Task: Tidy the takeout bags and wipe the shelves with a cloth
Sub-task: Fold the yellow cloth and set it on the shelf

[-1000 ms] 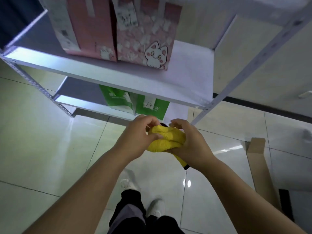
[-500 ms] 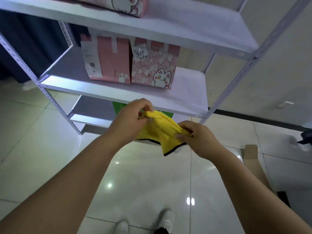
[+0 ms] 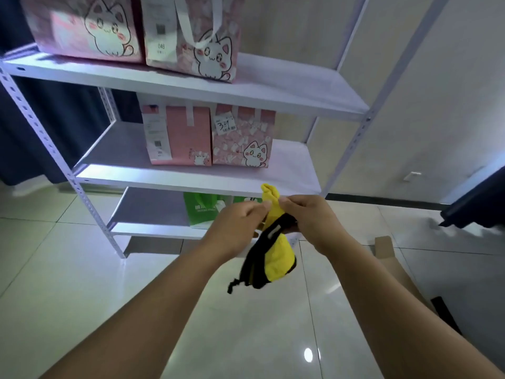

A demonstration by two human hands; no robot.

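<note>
We are holding the yellow cloth (image 3: 276, 253) bunched in mid-air, in front of the lower shelves and not touching any board. Our left hand (image 3: 235, 231), at 9 o'clock of the cloth, is pinching its upper fold between thumb and fingertips; our right hand (image 3: 314, 222), at 3 o'clock, is pinching the same top part, while the black-edged bulk is hanging below. At 12 o'clock, the middle shelf (image 3: 289, 173) is carrying two pink bags (image 3: 240, 138); higher at 12 o'clock, the top shelf (image 3: 287, 86) is carrying two larger cat-print bags (image 3: 191, 36); at 10 o'clock, green bags (image 3: 200, 212) are standing on the lowest board. We are judging the risks as follows: wiping with the cloth still wadded may be leaving streaks, and a sweep running leftward may be pushing the light bags over or off the board's edge.
</note>
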